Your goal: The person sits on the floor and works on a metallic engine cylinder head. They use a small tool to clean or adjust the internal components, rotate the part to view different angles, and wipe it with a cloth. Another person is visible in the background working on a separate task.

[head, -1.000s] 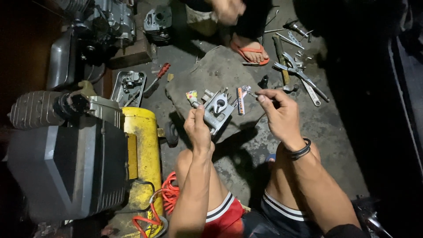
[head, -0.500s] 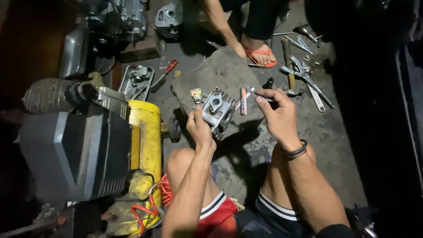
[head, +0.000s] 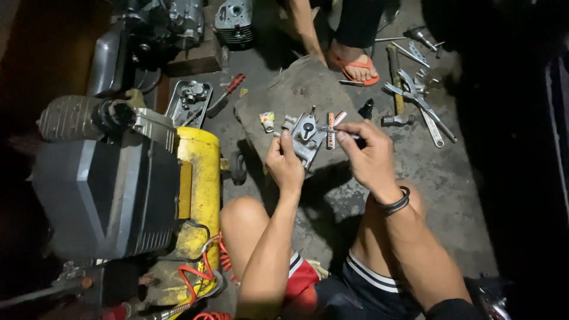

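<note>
Near the middle of the frame, just above centre, the left hand (head: pixel 284 165) reaches up from the knee and grips a small grey metal engine part (head: pixel 305 133) from below, fingers closed on it. The right hand (head: pixel 368 155) bends in from the right, fingertips pinched on a thin tool (head: pixel 347 135) touching the part. Both hover over a flat stone (head: pixel 296 89) on the floor.

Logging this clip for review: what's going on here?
A person sits on a workshop floor. The left hand holds a small metal engine part over a grey slab; the right hand brings a thin tool to it. A yellow compressor stands at the left, loose tools lie at the right, and another person's sandalled foot is beyond.
</note>
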